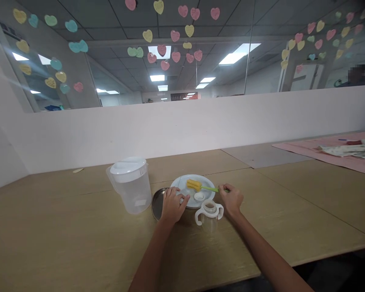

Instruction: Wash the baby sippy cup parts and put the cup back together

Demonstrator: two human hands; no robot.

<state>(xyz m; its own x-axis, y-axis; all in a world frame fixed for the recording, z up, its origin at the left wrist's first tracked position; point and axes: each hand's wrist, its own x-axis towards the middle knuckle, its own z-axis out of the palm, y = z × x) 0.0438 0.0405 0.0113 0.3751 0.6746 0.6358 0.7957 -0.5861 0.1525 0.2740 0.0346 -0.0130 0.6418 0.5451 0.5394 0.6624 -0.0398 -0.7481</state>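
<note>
My left hand (172, 205) rests on the near left rim of a white plate (182, 183), fingers curled over its edge. My right hand (231, 198) is closed on the green handle of a bottle brush (200, 186), whose yellow sponge head lies on the plate. A small white cap (199, 196) also sits on the plate. In front of the plate, between my wrists, stands a clear two-handled sippy cup (209, 211). A metal lid or dish (157, 202) lies partly under the plate's left side.
A clear plastic pitcher (130, 184) with a white lid stands left of the plate on the wooden table (79, 235). A pink cloth (331, 152) with fabric items lies far right. A white partition wall (185, 125) runs behind the table.
</note>
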